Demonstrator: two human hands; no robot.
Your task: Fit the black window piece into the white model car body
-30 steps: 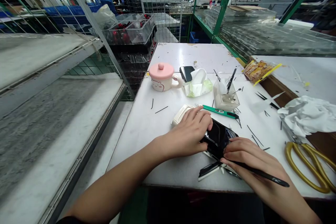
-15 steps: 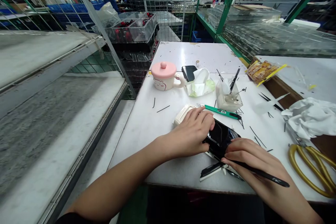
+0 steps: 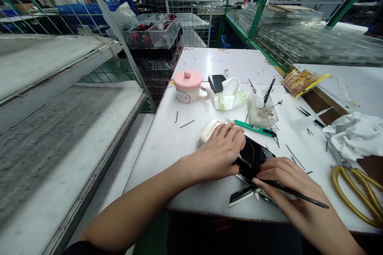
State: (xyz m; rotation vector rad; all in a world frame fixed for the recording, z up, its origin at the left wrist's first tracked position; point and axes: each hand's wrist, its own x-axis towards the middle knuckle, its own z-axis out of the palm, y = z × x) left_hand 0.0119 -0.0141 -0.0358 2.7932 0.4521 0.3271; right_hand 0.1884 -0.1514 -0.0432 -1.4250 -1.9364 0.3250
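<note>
- Shifted since the earlier frame: the right hand (image 3: 287,183) had slid a little farther onto the glossy black smartphone (image 3: 251,157), and the slim black pry tool (image 3: 299,196) lay flatter across it.
- Left hand (image 3: 218,153): clasped over the phone's left edge, fingers curled down, just beside a cream plastic block (image 3: 208,131).
- Right hand: clenched around the pry tool, its fingers pressing on the phone's right part; the tool's tip was hidden under the fingers.
- Phone: on the white tabletop (image 3: 155,159), right of middle and close to the near edge, between both hands.
- Black-and-white strip piece (image 3: 241,197): just under the phone's near side, on the tabletop.
- Green utility knife (image 3: 254,128): just beyond the phone, lying left to right.
- Clear plastic cup (image 3: 262,113): farther on, holding tools and a white wad.
- Pink-lidded mug (image 3: 188,86), second black phone (image 3: 217,83) and tissue on a green bag (image 3: 230,95): in a row at mid-table, far from the hands.
- Thin black strips (image 3: 187,124): scattered over the tabletop.
- Gold-handled scissors (image 3: 356,195) and crumpled white wrap (image 3: 356,137): at the right, well apart from the hands.
- Metal shelf (image 3: 60,127): along the left side.
</note>
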